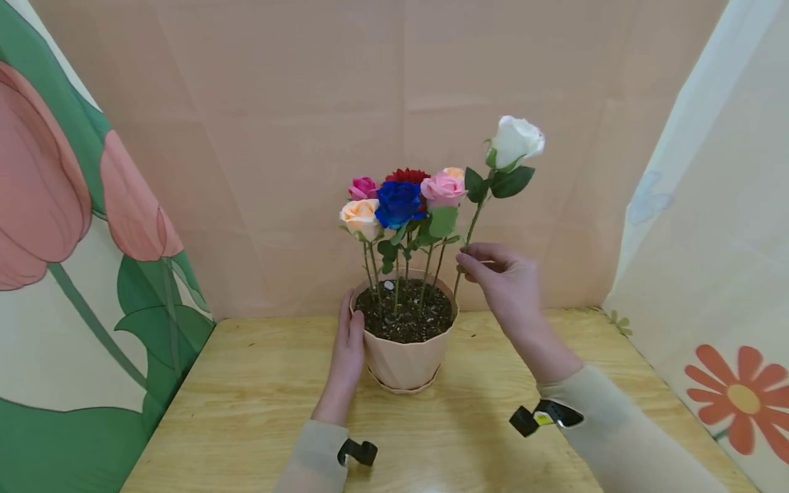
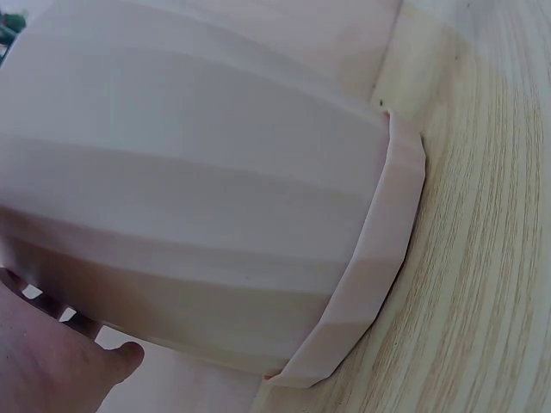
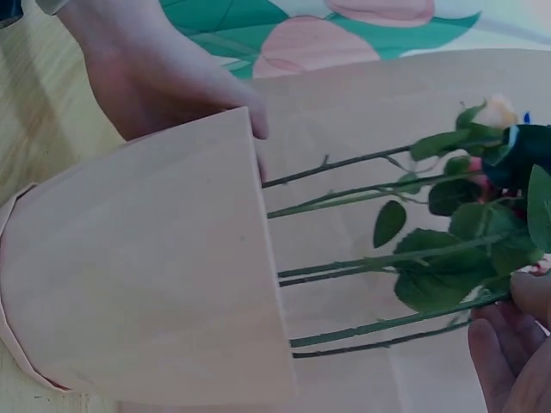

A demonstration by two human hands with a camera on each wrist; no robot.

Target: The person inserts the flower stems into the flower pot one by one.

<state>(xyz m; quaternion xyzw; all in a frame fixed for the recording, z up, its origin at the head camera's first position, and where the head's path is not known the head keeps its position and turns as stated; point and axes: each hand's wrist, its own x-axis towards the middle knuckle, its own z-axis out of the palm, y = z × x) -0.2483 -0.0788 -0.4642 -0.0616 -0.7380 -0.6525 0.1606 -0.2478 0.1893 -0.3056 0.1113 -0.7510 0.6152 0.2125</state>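
Observation:
A pale pink flowerpot (image 1: 403,359) filled with dark soil (image 1: 403,329) stands upright in its saucer (image 1: 403,390). My left hand (image 1: 348,346) rests along the pot's left side, fingers fairly straight; the left wrist view shows its thumb (image 2: 125,360) beside the pot wall. Between thumb and fingertips, my right hand (image 1: 511,284) pinches the stem of a white rose (image 1: 516,142). This rose leans right, its lower stem overlapping the pot's right rim. A blue rose (image 1: 399,204), a peach rose (image 1: 360,219), a pink rose (image 1: 442,189) and a red flower (image 1: 407,175) rise above the soil.
The pot is on a wood-grain table (image 1: 265,397). Behind it hangs a plain pinkish backdrop (image 1: 277,137). Flower-printed panels flank the table, with large tulips (image 1: 37,178) on the left and an orange flower (image 1: 742,397) on the right.

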